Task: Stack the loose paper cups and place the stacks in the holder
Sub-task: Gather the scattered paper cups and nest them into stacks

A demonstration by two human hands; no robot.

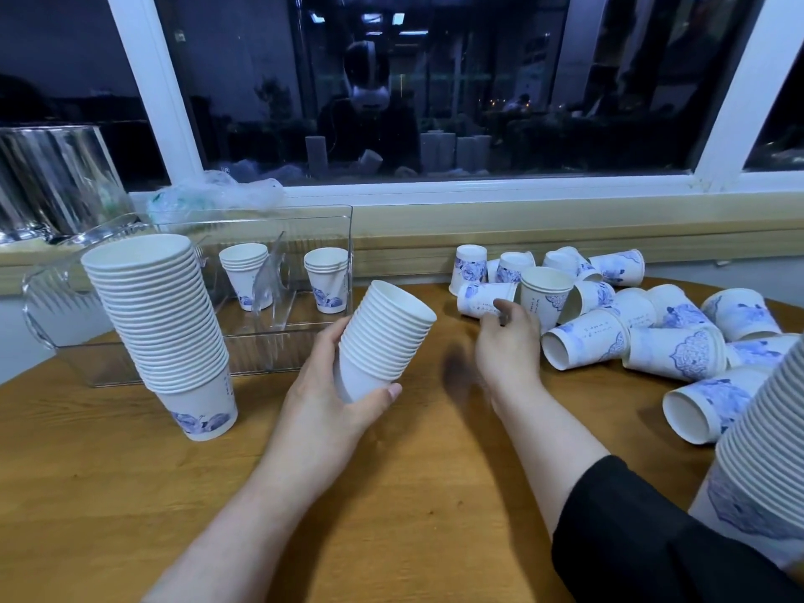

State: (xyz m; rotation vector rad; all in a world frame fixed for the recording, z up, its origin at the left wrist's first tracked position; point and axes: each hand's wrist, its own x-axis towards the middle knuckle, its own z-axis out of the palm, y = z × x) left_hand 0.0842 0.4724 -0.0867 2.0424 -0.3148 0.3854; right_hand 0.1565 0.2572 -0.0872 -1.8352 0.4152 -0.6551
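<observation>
Wooden bench [108, 493], round-edged, set against a windowsill; left hand [330, 385] holds a short stack of white paper cups [383, 337], tilted with mouths toward the upper right, fingers [389, 393] and thumb curled round the bottom cup; right hand [507, 337], blurred, reaches into the loose cups, its fingertips at a cup lying on its side [485, 298], fingers bent inward, but whether they grip or merely touch it cannot be told; black sleeve [652, 546] on the right forearm; loose paper cups [631, 324], white with blue print, heaped on the right half of the bench, most on their sides, a few mouth-down near the sill, one small nested set upright [546, 293] just beyond the right hand; tall stack of cups [161, 319] upright on the bench at left, leaning slightly, just in front of the holder; second tall stack [757, 450] at the right edge, partly cut off by the frame; clear plastic holder [278, 354] at the back left of the bench, divided by a transparent partition, with a short stack in the left compartment [246, 272] and another in the right compartment [328, 280], both upright; crumpled clear plastic bag [217, 195] on the sill behind the holder; dark window [391, 80] above, white-framed
</observation>
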